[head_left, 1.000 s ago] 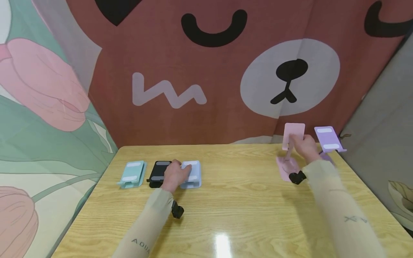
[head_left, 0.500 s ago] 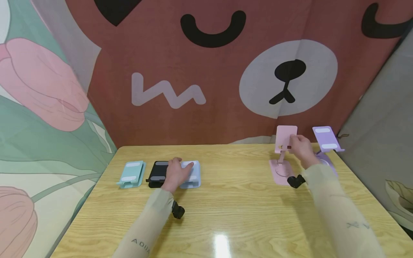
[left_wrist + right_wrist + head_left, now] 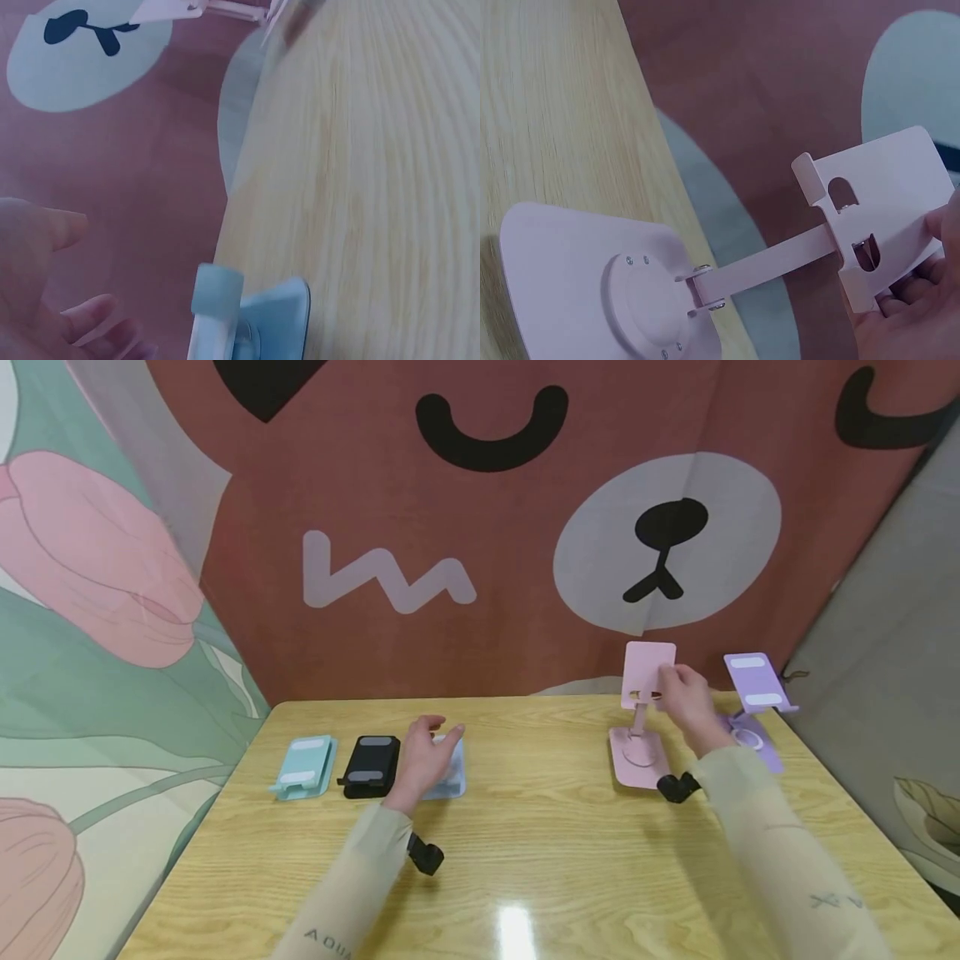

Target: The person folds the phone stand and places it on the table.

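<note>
My right hand (image 3: 686,706) pinches the side of the upper plate of a pink phone stand (image 3: 647,664), unfolded with its arm raised. In the right wrist view the thumb lies on the plate's front and the fingers (image 3: 919,304) sit behind it. The stand's square base (image 3: 562,277) is close over the table, with a shadow at its edge. My left hand (image 3: 426,762) hovers over a folded light blue phone stand (image 3: 452,777), partly hiding it. Its fingers are relaxed and spread, and it holds nothing; the left wrist view shows them beside the blue stand (image 3: 277,319).
On the wooden table (image 3: 540,827), a folded black phone stand (image 3: 372,760) and a folded teal one (image 3: 306,764) lie left of the blue one. An unfolded purple phone stand (image 3: 753,681) stands at the far right. A bear-print cloth (image 3: 510,568) hangs behind the table.
The right hand has brought the pink stand leftward, away from the purple one. The left hand has lifted from between the black and blue stands and shifted slightly right.
</note>
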Demonstrator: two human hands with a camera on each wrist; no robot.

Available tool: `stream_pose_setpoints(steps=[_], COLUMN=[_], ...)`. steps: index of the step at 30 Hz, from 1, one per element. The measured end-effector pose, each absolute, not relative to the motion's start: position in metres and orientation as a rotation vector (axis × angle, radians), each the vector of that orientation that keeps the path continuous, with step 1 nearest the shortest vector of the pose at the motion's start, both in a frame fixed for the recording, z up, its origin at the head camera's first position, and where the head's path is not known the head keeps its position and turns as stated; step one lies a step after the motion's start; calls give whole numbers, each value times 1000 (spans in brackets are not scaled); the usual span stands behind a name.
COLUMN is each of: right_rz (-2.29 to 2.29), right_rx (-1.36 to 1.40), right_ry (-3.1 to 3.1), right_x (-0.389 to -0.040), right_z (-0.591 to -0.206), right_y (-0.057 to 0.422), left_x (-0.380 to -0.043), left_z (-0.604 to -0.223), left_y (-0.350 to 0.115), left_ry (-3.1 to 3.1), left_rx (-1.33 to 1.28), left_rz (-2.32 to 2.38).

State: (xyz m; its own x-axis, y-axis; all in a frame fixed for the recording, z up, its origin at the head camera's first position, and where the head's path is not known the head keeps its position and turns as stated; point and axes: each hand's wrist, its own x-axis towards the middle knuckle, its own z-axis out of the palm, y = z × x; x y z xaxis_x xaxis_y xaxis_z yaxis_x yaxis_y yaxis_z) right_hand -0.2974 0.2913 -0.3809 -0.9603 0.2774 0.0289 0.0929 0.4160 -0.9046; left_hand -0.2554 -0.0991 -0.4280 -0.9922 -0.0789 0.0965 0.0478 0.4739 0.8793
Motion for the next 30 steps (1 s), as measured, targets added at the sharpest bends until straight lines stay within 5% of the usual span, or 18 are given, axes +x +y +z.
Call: stream_pose_setpoints(steps=[30], right_rz=[1828], right_rx=[-69], right_ry=[-2253], right_x=[-270], right_z=[-357], right_y=[182], left_x=[-233], left_z=[-430], left_y=[-69], left_ry=[-2559], left_rx=[-56], left_rz=[-1795])
